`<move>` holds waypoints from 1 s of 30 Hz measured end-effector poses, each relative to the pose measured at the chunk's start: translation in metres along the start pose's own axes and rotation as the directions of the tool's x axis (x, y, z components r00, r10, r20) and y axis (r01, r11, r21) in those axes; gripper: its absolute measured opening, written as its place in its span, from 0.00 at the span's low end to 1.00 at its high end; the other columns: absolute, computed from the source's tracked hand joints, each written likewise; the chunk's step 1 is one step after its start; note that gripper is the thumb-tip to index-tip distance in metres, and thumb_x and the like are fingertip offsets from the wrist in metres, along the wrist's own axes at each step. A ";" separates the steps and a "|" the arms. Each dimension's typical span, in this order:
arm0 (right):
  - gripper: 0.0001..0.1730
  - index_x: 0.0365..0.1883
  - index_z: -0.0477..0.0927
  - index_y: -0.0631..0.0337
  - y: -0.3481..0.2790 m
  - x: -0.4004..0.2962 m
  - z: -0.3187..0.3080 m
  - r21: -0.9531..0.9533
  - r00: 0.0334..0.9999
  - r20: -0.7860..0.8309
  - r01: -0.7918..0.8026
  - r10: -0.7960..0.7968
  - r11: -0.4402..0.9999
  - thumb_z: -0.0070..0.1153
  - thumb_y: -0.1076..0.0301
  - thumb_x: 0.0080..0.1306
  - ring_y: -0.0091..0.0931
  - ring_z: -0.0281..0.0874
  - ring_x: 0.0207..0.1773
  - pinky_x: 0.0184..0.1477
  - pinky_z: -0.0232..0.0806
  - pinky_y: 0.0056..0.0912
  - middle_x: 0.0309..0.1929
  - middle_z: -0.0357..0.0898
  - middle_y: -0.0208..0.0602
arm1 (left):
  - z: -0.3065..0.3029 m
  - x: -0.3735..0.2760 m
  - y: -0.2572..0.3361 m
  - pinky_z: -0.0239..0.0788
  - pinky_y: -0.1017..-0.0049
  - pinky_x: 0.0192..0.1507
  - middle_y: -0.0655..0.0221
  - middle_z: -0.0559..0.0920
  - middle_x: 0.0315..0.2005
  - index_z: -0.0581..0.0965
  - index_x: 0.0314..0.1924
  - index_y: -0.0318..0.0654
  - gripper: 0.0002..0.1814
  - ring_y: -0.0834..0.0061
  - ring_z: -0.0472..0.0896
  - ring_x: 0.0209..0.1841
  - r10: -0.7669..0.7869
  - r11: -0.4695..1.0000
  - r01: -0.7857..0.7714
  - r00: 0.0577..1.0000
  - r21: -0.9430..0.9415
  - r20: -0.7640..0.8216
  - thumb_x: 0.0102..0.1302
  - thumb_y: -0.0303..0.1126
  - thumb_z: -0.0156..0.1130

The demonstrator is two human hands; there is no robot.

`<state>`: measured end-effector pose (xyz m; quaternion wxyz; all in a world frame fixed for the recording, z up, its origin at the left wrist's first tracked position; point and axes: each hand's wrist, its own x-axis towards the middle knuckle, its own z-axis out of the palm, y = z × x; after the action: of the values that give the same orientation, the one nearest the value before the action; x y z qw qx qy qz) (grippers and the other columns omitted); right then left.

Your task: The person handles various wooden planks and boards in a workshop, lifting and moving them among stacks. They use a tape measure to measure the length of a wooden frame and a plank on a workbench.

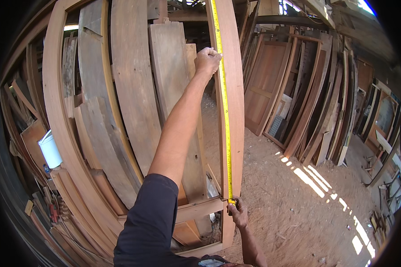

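Observation:
A yellow tape measure blade (225, 113) runs lengthwise along the stile (235, 100) of an upright wooden door frame, past the top of the view. My left hand (208, 61) reaches up with bent fingers, pinching the blade's left edge against the stile. Lower down, my right hand (239, 212) grips the tape measure case (232, 202), near where a lower rail (200, 210) joins the stile. A dark cord or strap shows beside the case. My right fingers partly hide the case.
Wide weathered planks (133, 83) stand behind the frame. A white bucket (50, 150) is at left, above stacked timber. A panelled wooden door (265, 83) and several boards lean at right. Sunlit patches mark the dirt floor (280, 207).

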<state>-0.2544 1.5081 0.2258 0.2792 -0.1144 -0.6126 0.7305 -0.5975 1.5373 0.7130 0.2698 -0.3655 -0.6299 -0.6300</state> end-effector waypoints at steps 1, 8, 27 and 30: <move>0.22 0.62 0.70 0.63 0.002 0.005 0.000 -0.007 1.000 -0.002 0.010 -0.010 1.000 0.56 0.70 0.72 0.14 0.68 0.31 0.32 0.65 0.20 0.35 0.73 0.25 | 0.003 0.002 -0.003 0.75 0.71 0.51 0.57 0.88 0.39 0.80 0.28 0.35 0.12 0.68 0.86 0.43 -0.029 0.998 0.029 1.000 -0.051 0.004 0.55 0.35 0.75; 0.19 0.60 0.73 0.61 0.005 0.019 0.003 0.007 0.999 -0.019 -0.027 0.027 1.000 0.57 0.69 0.72 0.14 0.72 0.33 0.34 0.67 0.19 0.35 0.76 0.24 | 0.007 0.002 -0.005 0.71 0.75 0.34 0.67 0.82 0.26 0.75 0.26 0.39 0.15 0.77 0.79 0.29 -0.096 0.991 0.098 0.995 -0.093 0.025 0.57 0.35 0.75; 0.19 0.59 0.72 0.63 0.000 0.029 0.020 -0.031 0.999 -0.032 -0.011 0.010 0.999 0.55 0.67 0.72 0.15 0.70 0.32 0.33 0.66 0.20 0.36 0.76 0.26 | 0.013 0.012 -0.021 0.72 0.74 0.34 0.71 0.80 0.24 0.75 0.26 0.40 0.17 0.80 0.77 0.27 0.064 0.998 -0.065 0.998 -0.018 -0.019 0.58 0.40 0.74; 0.20 0.59 0.72 0.64 0.007 0.031 0.018 -0.024 0.999 -0.042 -0.001 0.000 1.000 0.55 0.67 0.72 0.15 0.70 0.32 0.32 0.66 0.20 0.36 0.75 0.26 | 0.012 0.010 -0.021 0.72 0.74 0.35 0.71 0.81 0.24 0.75 0.27 0.40 0.17 0.80 0.77 0.28 0.045 0.998 -0.045 0.999 -0.036 -0.003 0.59 0.40 0.74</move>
<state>-0.2910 1.5092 0.2288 0.2904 -0.1334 -0.6153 0.7206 -0.6186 1.5520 0.7079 0.2780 -0.3834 -0.6099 -0.6355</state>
